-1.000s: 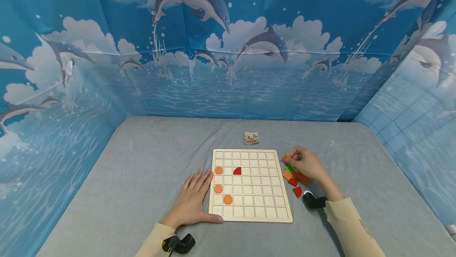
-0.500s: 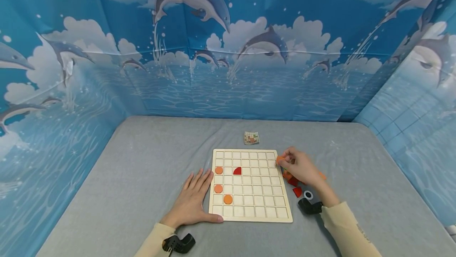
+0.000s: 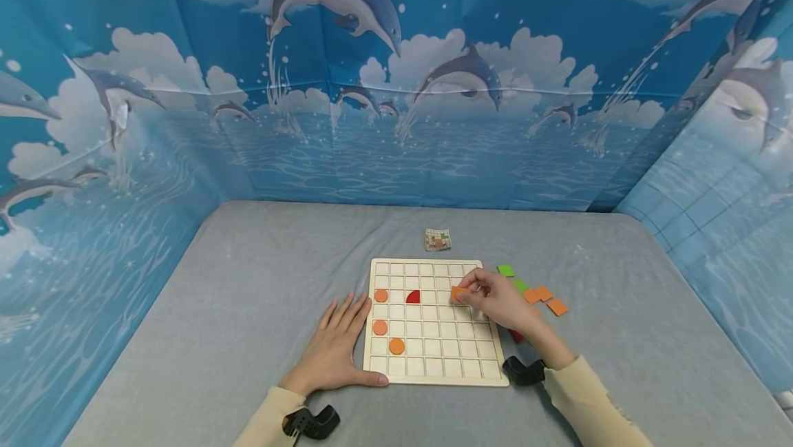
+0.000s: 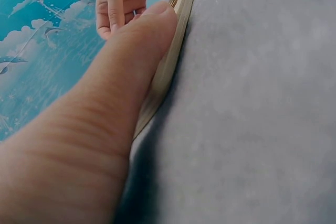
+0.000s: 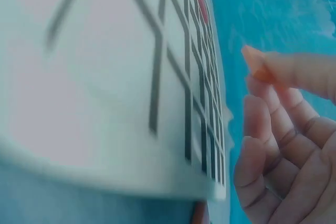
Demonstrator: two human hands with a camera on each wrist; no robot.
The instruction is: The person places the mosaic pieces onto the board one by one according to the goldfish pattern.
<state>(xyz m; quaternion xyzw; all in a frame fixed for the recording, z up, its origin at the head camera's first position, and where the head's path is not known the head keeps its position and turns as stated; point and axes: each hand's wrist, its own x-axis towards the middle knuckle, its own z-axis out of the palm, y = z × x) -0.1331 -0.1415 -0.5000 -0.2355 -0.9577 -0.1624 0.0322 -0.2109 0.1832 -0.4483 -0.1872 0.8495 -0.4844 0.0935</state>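
Observation:
A wooden grid board (image 3: 442, 368) lies on the grey cloth. My left hand (image 3: 334, 347) rests against its left side, fingers straight and spread, the thumb along the near left corner. In the left wrist view the thumb (image 4: 131, 51) lies at the board's edge. My right hand (image 3: 502, 301) pinches an orange square tile (image 3: 457, 293) between thumb and fingertips, over the right part of the board. The right wrist view shows a corner of that orange tile (image 5: 256, 65) above the grid. Several orange round tiles (image 3: 396, 346) and a red quarter-circle tile (image 3: 413, 297) sit in the cells.
Right of the board lie loose tiles: green ones (image 3: 505, 271), several orange squares (image 3: 557, 306), and a red one (image 3: 516, 336) partly hidden by the right arm. A small patterned card (image 3: 437, 240) lies beyond the board. A dolphin-printed curtain (image 3: 396, 144) surrounds the table.
My right hand has moved left from the loose tiles to over the board, carrying the orange square tile. More of the loose tiles now show. The left hand stays put.

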